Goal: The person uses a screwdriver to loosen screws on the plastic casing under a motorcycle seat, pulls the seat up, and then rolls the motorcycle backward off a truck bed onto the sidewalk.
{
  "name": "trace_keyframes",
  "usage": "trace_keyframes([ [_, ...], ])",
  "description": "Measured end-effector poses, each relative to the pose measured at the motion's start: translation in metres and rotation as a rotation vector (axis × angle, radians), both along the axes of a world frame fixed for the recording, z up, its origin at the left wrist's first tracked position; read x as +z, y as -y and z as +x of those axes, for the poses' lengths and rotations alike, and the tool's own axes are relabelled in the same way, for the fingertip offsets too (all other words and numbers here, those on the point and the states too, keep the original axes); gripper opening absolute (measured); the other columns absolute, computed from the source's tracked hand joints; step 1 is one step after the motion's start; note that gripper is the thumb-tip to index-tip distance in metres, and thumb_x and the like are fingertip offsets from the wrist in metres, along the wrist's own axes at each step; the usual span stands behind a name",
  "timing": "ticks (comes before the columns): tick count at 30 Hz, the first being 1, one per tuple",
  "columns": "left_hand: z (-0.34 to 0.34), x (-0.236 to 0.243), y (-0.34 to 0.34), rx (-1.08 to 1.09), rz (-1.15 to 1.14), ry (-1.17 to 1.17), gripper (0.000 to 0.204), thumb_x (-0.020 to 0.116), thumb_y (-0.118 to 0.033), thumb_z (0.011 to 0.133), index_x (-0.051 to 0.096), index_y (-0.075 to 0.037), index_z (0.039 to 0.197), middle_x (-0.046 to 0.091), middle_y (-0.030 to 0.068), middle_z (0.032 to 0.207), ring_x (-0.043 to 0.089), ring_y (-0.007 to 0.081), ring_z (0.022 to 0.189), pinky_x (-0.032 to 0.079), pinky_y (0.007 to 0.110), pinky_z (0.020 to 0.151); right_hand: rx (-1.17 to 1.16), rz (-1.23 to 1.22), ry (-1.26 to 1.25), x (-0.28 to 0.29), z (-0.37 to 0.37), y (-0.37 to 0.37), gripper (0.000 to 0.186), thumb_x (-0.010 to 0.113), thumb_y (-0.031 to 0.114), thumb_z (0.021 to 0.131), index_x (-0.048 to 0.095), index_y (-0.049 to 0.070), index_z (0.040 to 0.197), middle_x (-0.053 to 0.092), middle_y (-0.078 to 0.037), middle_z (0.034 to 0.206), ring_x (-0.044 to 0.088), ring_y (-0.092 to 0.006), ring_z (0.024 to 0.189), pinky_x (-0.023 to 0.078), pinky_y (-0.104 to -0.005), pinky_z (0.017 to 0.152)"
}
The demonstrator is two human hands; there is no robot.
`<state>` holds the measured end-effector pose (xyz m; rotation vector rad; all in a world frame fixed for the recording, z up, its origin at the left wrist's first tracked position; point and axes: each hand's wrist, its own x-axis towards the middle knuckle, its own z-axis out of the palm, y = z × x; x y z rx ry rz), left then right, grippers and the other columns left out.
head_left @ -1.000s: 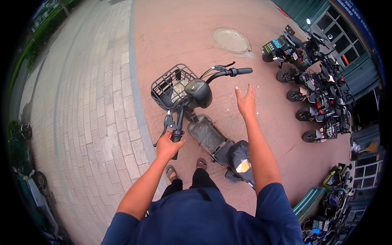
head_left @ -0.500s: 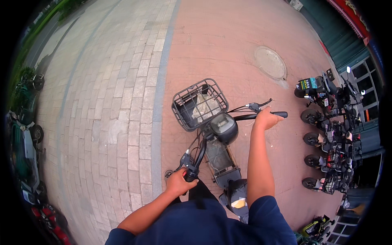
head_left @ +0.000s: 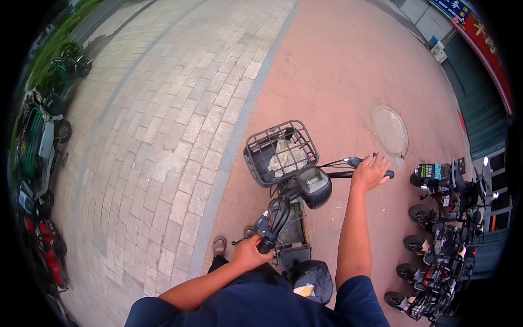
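An electric bike stands in front of me, its handlebar (head_left: pixel 341 175) turned at an angle. My left hand (head_left: pixel 249 254) is closed around the left grip (head_left: pixel 267 243), beside a brake lever. On the right, my right hand (head_left: pixel 371 173) lies over the right grip (head_left: pixel 389 174), palm on the bar and fingers reaching forward across the right brake lever (head_left: pixel 353 162). Ahead of the black headlight housing (head_left: pixel 316 191) is a dark wire basket (head_left: pixel 255 168) holding a crumpled pale bundle (head_left: pixel 289 158). A black seat (head_left: pixel 318 275) with a yellowish patch shows beside my shirt.
Several parked electric bikes (head_left: pixel 430 242) line the right side by shopfronts with a shutter (head_left: pixel 479 103). A round manhole cover (head_left: pixel 390 131) lies ahead in red paving. Left are pale paving and parked vehicles, including a red one (head_left: pixel 46 250). My sandalled foot (head_left: pixel 219 246) is left of the bike.
My right hand's fingers have stretched forward over the brake lever. The bike and basket sit farther right and lower in view, the paving lines slant more, and my sandalled foot now shows.
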<state>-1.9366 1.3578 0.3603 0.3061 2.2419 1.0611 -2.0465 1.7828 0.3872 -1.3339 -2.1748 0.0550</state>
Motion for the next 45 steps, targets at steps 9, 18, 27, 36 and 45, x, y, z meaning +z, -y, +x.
trace_keyframes([
  [9,-0.091,-0.008,0.021,0.176,-0.017,0.049,0.062,0.086,-0.044,0.073,0.072,-0.006,0.120,0.078,0.0180,0.102,0.076,0.0344,0.097,0.058,0.043,0.087,0.464,-0.825,-0.732,-0.057,-0.063,0.162,0.083,0.075,0.046,0.099,0.042,-0.001,0.158,0.045,-0.023,0.161,0.039,-0.0386,0.151,0.033,-0.0530,0.124],
  [18,-0.208,-0.023,0.069,0.295,-0.006,0.039,0.068,0.082,-0.048,0.074,0.071,-0.004,0.125,0.079,0.0160,0.107,0.077,0.0322,0.101,0.058,0.043,0.090,0.544,-1.862,-0.740,-0.099,-0.189,0.220,0.077,0.080,0.059,0.092,0.055,0.011,0.147,0.060,-0.006,0.140,0.057,-0.0266,0.128,0.047,-0.0512,0.114],
  [27,-0.328,-0.028,0.161,0.463,0.040,0.077,0.066,0.082,-0.047,0.074,0.071,-0.005,0.124,0.079,0.0162,0.107,0.076,0.0340,0.103,0.058,0.043,0.093,0.549,-1.770,-0.432,-0.086,-0.371,0.335,0.085,0.091,0.056,0.082,0.059,0.007,0.144,0.064,-0.009,0.138,0.061,-0.0230,0.123,0.047,-0.0421,0.108],
  [36,-0.417,-0.052,0.266,0.732,0.063,0.091,0.062,0.083,-0.046,0.072,0.073,-0.002,0.115,0.079,0.0195,0.105,0.076,0.0360,0.101,0.058,0.045,0.092,0.613,-0.630,-0.082,-0.046,-0.542,0.585,0.083,0.090,0.061,0.073,0.071,-0.015,0.097,0.075,-0.031,0.099,0.075,-0.0401,0.098,0.057,-0.0451,0.089],
  [45,-0.486,-0.058,0.415,0.998,0.098,0.081,0.057,0.083,-0.045,0.071,0.073,-0.003,0.109,0.079,0.0179,0.100,0.077,0.0357,0.095,0.058,0.045,0.087,1.336,0.138,-0.115,0.074,-0.706,0.705,0.069,0.075,0.046,0.095,0.061,-0.004,0.141,0.060,-0.027,0.146,0.052,-0.0412,0.142,0.041,-0.0516,0.117],
])
